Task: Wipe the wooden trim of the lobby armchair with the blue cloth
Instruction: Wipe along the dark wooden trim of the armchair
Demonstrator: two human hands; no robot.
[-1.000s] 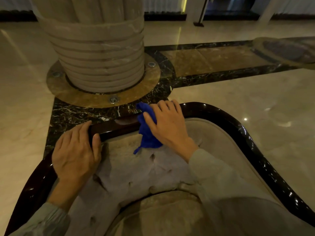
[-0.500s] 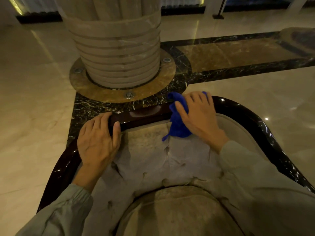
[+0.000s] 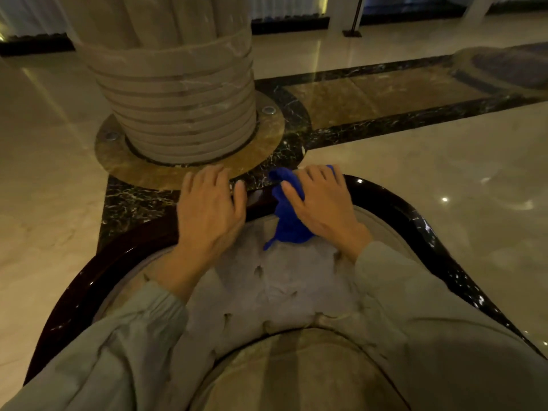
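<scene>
Left hand: the left hand lies palm down on the top rail of the wooden trim, fingers spread and draped over the far edge, holding nothing; half a second ago it gripped the rail further toward 9 o'clock, and it now sits just beside the cloth.
Right hand: the right hand presses the blue cloth onto the trim, fingers slightly curled over it with the thumb along the cloth's left side, as it did before.
Blue cloth: bunched on the top rail at about 12 o'clock of the armchair, one tail hanging down onto the tufted upholstery; its place on the rail looks much the same as earlier.
Gap between hands: narrower than in the earlier frames.
Trim: dark, glossy, curving away toward 4 and 8 o'clock.
Surroundings: ribbed column at 11 o'clock beyond the chair, on the polished marble floor.
</scene>
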